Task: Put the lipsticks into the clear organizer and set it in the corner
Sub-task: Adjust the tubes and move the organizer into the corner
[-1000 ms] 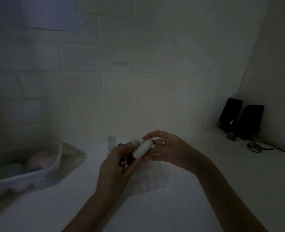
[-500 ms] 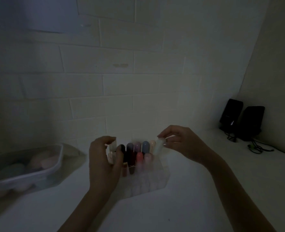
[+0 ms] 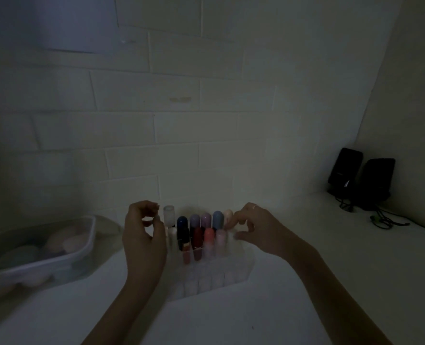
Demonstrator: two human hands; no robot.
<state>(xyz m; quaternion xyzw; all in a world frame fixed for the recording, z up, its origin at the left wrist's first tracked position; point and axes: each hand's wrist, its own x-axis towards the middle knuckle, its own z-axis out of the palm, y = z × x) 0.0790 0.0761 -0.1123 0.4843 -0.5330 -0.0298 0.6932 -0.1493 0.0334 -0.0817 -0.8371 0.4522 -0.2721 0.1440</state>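
White counter [image 3: 293, 282] | organizer [image 3: 206, 275] of lipsticks [image 3: 201, 232] — between both hands

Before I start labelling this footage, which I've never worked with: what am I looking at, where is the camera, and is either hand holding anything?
There is one picture, taken by a camera on a person's head, looking forward and down at their own bare hands. No robot is involved. The room is dim.

On the white counter stands a clear organizer with capped lipsticks upright in its slots. The left hand is at its left end, the right hand at its right end. Both have loosely curled fingers and appear to hold nothing; the right fingertips are at the end lipstick.

At the left sits a plastic tub with pale rounded things inside. Two black speakers stand at the right wall.
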